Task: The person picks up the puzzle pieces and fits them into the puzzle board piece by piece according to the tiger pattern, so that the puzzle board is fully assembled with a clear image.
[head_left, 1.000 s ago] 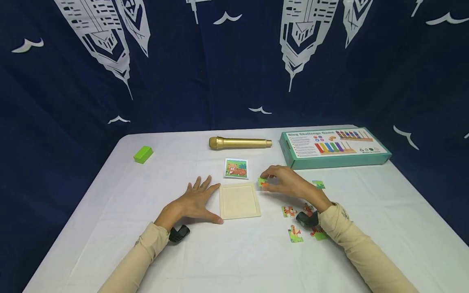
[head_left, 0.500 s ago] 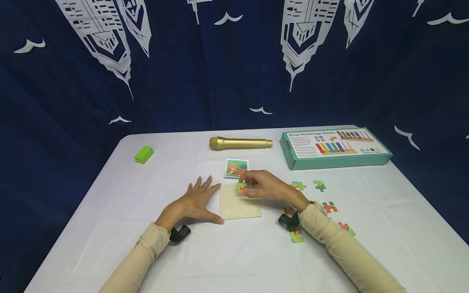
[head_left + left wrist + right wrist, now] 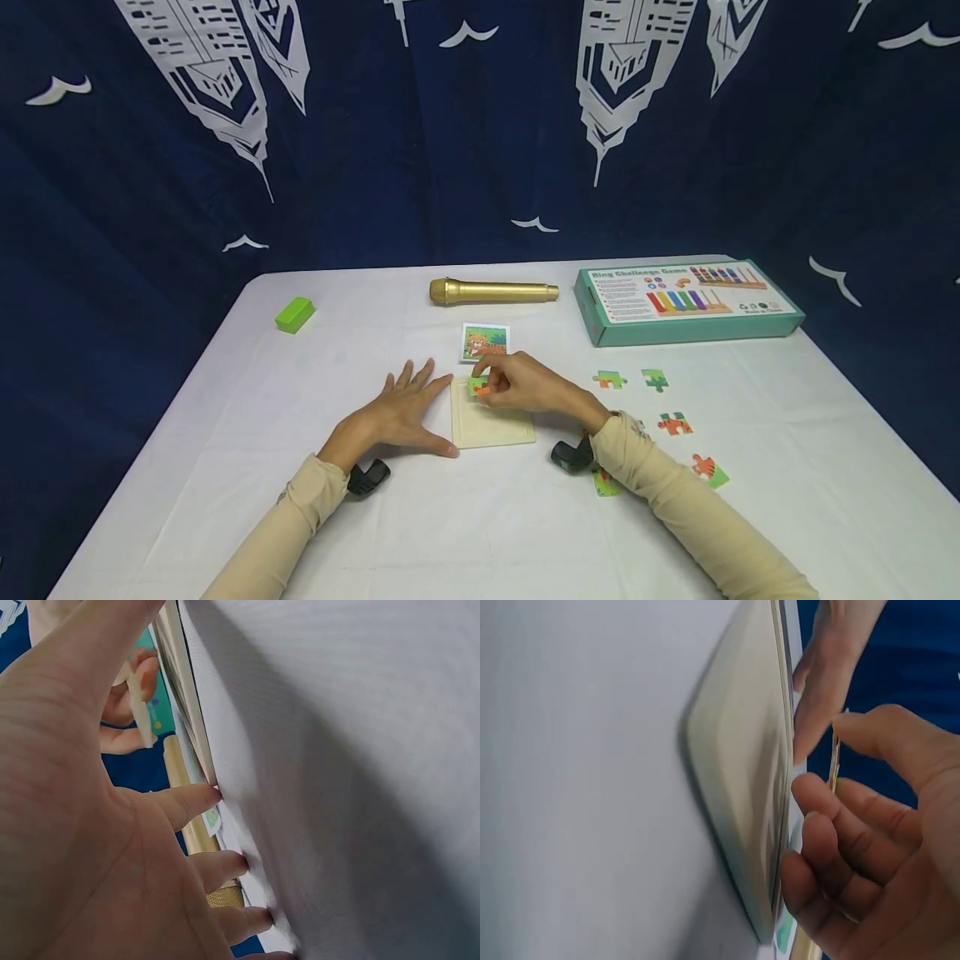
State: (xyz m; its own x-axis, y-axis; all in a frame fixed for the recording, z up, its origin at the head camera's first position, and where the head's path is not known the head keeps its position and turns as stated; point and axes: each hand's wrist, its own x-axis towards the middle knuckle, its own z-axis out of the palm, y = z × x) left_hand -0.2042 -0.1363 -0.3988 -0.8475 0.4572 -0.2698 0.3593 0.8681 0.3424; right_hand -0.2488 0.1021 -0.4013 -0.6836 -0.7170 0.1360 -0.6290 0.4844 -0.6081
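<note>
Nearest to me on the white-covered table (image 3: 465,533) are two beige sleeves (image 3: 262,525), with a small black device (image 3: 368,478) at each wrist. Over on the right the loose puzzle pieces (image 3: 675,424), green and orange, lie apart from one another, the nearest partly covered by the right sleeve. The left hand (image 3: 396,414) is spread wide and grips nothing, thumb and index finger at the left corners of a pale square tray (image 3: 495,427), other fingertips resting on the table. The right hand (image 3: 528,383) pinches a green-and-orange puzzle piece (image 3: 477,386) between thumb and finger, holding it up over the tray's far left part, apart from its surface. Just past the tray lies a picture card (image 3: 483,342) with an orange animal on it. Beyond that a gold microphone (image 3: 493,292) lies crosswise, a green block (image 3: 295,316) well off to its left, a teal "Ring Challenge Game" box (image 3: 688,304) to its right. Behind everything hangs a dark blue curtain (image 3: 420,167) printed with upside-down white towers.
</note>
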